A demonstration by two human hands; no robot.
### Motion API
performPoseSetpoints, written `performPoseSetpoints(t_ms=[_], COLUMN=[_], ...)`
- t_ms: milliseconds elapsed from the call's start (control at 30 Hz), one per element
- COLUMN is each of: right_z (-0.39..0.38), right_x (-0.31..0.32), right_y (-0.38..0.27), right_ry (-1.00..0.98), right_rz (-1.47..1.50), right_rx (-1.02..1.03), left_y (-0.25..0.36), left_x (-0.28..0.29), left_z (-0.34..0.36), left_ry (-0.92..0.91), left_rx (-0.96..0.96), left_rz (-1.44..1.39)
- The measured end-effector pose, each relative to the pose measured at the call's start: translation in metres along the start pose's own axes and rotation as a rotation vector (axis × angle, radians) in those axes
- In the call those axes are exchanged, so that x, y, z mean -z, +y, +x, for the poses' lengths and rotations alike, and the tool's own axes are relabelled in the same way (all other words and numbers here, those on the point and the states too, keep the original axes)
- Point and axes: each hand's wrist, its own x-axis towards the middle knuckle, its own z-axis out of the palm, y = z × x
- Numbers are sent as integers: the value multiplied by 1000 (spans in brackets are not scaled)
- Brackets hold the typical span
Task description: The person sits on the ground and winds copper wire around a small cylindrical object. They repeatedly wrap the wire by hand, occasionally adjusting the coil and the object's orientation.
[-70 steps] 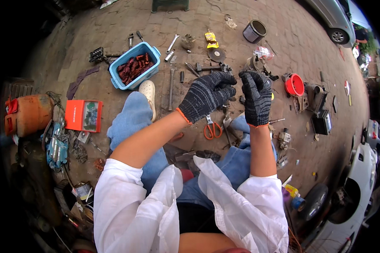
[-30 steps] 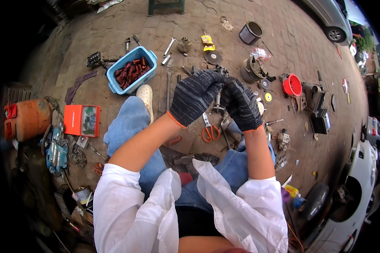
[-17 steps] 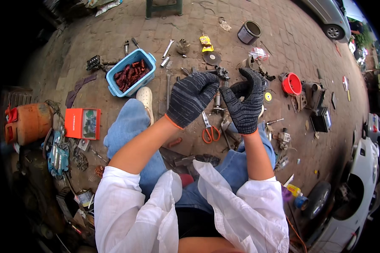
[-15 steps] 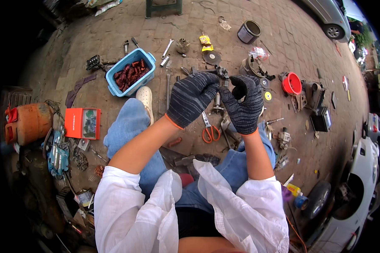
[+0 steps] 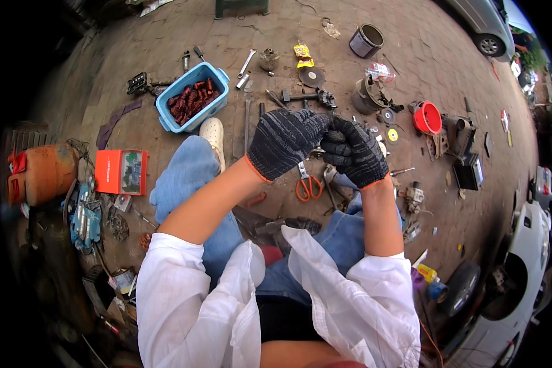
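I sit on the paved ground with both hands raised in front of me, in dark knit gloves with orange cuffs. My left hand [image 5: 285, 142] and my right hand [image 5: 354, 153] meet fingertip to fingertip. Between them they pinch a small dark part [image 5: 335, 135], mostly hidden by the glove fingers. My blue trouser legs [image 5: 187, 178] stretch out below the hands. Orange-handled scissors [image 5: 308, 186] lie on the ground just under the hands.
A blue tub [image 5: 193, 97] of reddish parts stands ahead left, with wrenches [image 5: 246, 62] beside it. A red box [image 5: 121, 172] and an orange cylinder [image 5: 40, 175] are at left. A red bowl [image 5: 427, 118], a metal can [image 5: 365, 40] and scattered machine parts lie ahead right. A white vehicle [image 5: 524, 264] stands at right.
My hands have come down from a raised, spread pose and closed together. The right hand's fingers were spread half a second ago and now curl onto the small part.
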Motion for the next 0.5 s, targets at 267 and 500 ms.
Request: performPoseSetpoints(t_ms=[267, 500], right_z=[6, 3], right_x=[5, -6], right_y=[-9, -14], right_ry=[333, -93], right_rz=[-612, -1223], right_rx=[427, 829], left_y=[-14, -13], left_x=[2, 1], left_z=[1, 2], left_ry=[47, 16], left_rx=[206, 143], left_rz=[-610, -677])
